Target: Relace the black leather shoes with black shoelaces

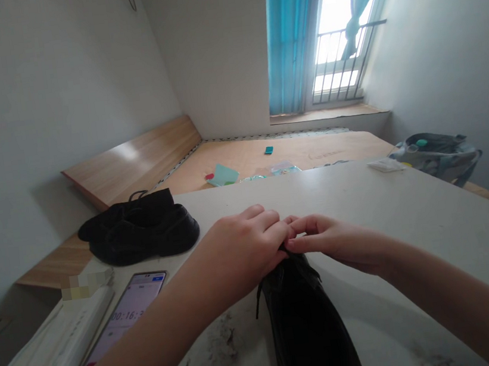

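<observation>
A black lace-up shoe (pixel 312 324) stands on the white table, its opening towards me and its toe pointing away beneath my hands. My left hand (pixel 250 242) is closed over the lacing area, fingertips pinched together on the shoelace (pixel 257 302); one lace end dangles at the shoe's left side. From the right, my right hand (pixel 324 238) meets it, thumb and fingers closed in a pinch at the same spot. The pinched stretch of lace is mostly hidden by the fingers. At the left of the table sits a pair of black shoes (pixel 143 232), side by side.
A phone (pixel 129 312) showing a running timer lies left of my left forearm, beside a long white box (pixel 63 351). The white table (pixel 412 227) extends to the right, with a small clear packet (pixel 384 165) near its far edge. Beyond are a wooden bed board (pixel 240 150) and a grey bag (pixel 436 154).
</observation>
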Demonstrator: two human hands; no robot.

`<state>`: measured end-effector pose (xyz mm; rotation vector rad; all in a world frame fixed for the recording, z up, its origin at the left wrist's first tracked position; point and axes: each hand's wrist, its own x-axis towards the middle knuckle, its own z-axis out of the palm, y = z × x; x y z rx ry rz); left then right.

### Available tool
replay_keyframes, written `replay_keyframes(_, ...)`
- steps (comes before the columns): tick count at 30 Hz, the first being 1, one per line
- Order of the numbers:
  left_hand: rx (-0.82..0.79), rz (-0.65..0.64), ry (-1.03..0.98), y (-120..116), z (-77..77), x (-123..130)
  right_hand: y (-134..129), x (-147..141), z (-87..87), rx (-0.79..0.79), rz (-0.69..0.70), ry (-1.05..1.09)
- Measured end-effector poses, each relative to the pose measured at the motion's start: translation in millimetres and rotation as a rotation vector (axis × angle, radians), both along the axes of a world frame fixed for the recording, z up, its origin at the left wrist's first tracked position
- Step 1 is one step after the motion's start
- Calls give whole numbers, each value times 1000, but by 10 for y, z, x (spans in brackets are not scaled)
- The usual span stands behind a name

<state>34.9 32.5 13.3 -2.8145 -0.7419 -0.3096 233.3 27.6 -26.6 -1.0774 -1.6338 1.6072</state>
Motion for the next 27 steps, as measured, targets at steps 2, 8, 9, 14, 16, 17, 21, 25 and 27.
replay_keyframes(2, 35, -21, 14, 0, -11, -1, -7, -19, 17, 12, -11, -22)
replay_keyframes(8, 38, 8, 5, -19, -14, 7, -24, -46, -8, 104, -55, -91)
replay_keyframes(9, 23, 2, -3, -20, -11, 6, -27, -41, -10, 117, -67, -99)
replay_keyframes(14, -19, -85, -55, -7, -5, -5, -32, 2, 10, 113, -36, -120)
replay_keyframes(16, -22, -93, -52, 4, -7, -2, -29, 10, 13, 78, 3, -103)
replay_keyframes(17, -25, -87, -45, 8, -7, 3, -28, 7, 11, 62, 9, -83)
replay_keyframes(21, -62, -20, -16, 3, 15, 15, -23, -39, -9, 76, -45, -16)
replay_keyframes(25, -172, 36, -13, -40, 87, -20, 12, -60, -31, 238, -89, -197)
replay_keyframes(27, -238, 82, -1, -60, 125, -54, 43, -50, -46, 304, -118, -297)
